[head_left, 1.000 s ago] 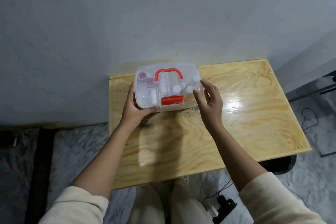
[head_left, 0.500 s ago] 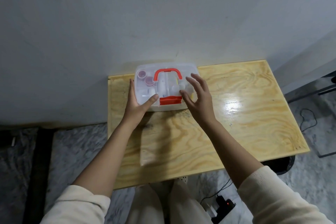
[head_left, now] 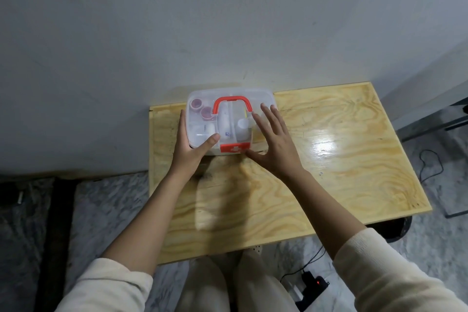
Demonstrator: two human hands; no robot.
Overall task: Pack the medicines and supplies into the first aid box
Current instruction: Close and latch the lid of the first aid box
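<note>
The clear plastic first aid box [head_left: 255, 95] stands at the back of the wooden table, against the wall, with its lid down. A red handle [head_left: 232, 100] lies on the lid and a red latch [head_left: 234, 147] sits at the front. Small bottles and pink-capped jars [head_left: 201, 107] show through the lid. My left hand [head_left: 190, 147] grips the box's left front corner, thumb on the lid. My right hand [head_left: 274, 138] lies flat with spread fingers on the lid's right side, thumb near the latch.
The plywood table [head_left: 329, 159] runs right and toward me, with a bright glare patch right of the box. A power strip with a red light [head_left: 312, 284] and cables lie on the floor below. A grey wall stands right behind the box.
The box went from tilted up toward me to flat on the table. My right hand moved from its right edge onto the lid and spread flat.
</note>
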